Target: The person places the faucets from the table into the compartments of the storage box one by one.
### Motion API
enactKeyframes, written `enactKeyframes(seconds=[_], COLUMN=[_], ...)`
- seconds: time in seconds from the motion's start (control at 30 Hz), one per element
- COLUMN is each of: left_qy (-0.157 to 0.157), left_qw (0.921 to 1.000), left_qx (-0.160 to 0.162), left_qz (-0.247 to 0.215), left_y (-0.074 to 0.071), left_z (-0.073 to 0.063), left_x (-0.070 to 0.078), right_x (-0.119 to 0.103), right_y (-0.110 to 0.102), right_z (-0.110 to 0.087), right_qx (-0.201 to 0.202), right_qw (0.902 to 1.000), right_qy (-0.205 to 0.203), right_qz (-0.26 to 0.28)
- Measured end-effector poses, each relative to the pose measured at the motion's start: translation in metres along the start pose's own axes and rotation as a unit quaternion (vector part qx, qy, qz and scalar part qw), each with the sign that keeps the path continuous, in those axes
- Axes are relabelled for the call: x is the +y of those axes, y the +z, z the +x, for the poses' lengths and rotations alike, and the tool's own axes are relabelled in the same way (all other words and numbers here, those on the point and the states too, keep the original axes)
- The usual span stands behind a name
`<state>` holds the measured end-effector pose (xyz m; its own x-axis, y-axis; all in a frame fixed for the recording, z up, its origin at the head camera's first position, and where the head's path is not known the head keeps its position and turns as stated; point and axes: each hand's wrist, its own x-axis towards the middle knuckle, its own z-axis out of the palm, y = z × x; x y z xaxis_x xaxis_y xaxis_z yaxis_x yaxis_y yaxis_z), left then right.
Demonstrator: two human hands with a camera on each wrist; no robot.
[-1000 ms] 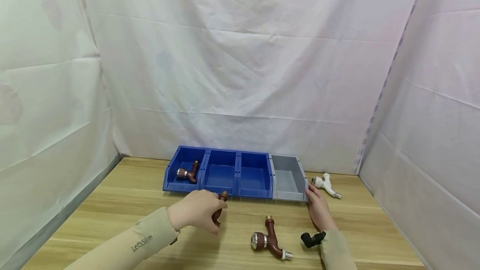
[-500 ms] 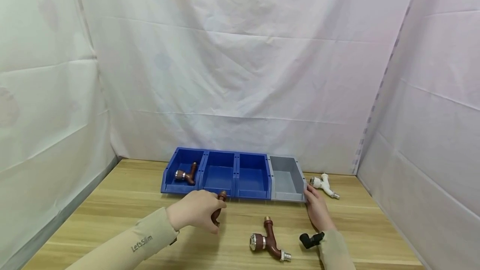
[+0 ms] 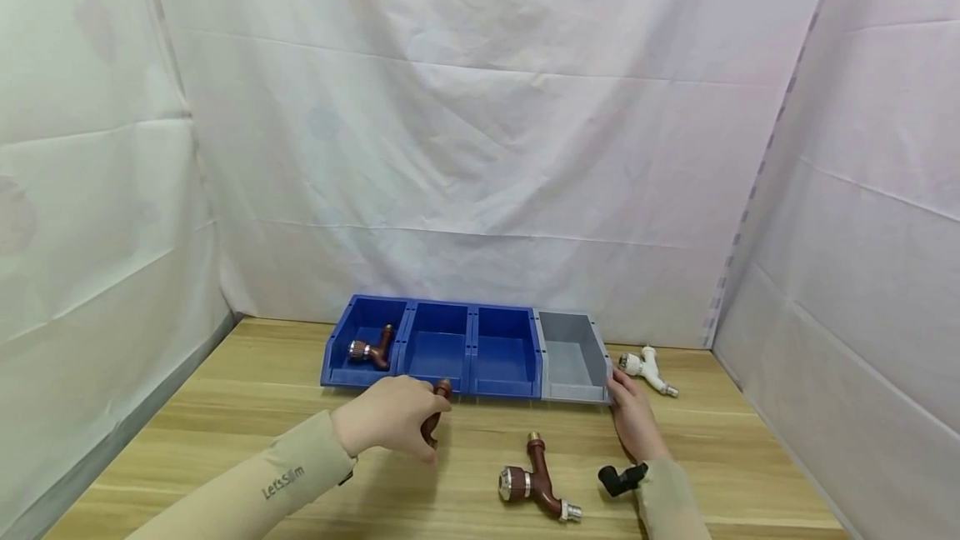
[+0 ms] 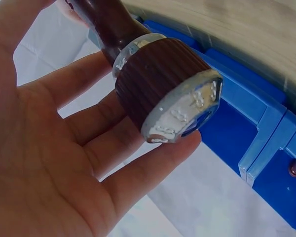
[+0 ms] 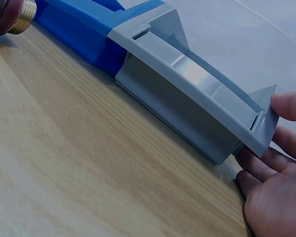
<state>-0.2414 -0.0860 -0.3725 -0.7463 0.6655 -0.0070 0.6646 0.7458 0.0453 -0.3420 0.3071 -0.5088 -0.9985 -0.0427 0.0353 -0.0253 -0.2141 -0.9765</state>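
My left hand (image 3: 390, 417) holds a brown tap (image 3: 435, 419) just in front of the second blue bin (image 3: 438, 352). In the left wrist view, the tap's ribbed knob (image 4: 160, 79) with a silvery end cap lies over the fingers; its spout is out of sight. At the right end of the row, my right hand (image 3: 637, 423) grips the front corner of the grey bin (image 5: 187, 94), thumb against the side wall and fingers below the rim. Another brown tap (image 3: 377, 348) lies in the leftmost blue bin (image 3: 341, 357).
A third brown tap (image 3: 542, 482) with a brass thread lies on the wooden table (image 3: 247, 423), near the front. Beside the right wrist is a black elbow-shaped piece (image 3: 621, 480). A white tap (image 3: 651, 369) lies right of the grey bin. White cloth (image 3: 480, 148) hangs behind the bins.
The head view has shifted very slightly. Both hands keep practically the same places and holds, and the taps and bins stand as before.
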Motion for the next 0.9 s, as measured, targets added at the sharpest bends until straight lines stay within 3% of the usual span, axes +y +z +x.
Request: enactKeyframes(seconds=[0.9], left_qy=[0.006], left_qw=[0.9999], left_qx=[0.010], left_qz=[-0.009], left_y=[-0.0004], left_z=[0.0037], left_x=[-0.0087], right_x=[0.0005], right_y=[0.0000], right_z=[-0.0026], right_qx=[0.003], right_qw=[0.9999], right_qy=[-0.009], right_qz=[-0.013])
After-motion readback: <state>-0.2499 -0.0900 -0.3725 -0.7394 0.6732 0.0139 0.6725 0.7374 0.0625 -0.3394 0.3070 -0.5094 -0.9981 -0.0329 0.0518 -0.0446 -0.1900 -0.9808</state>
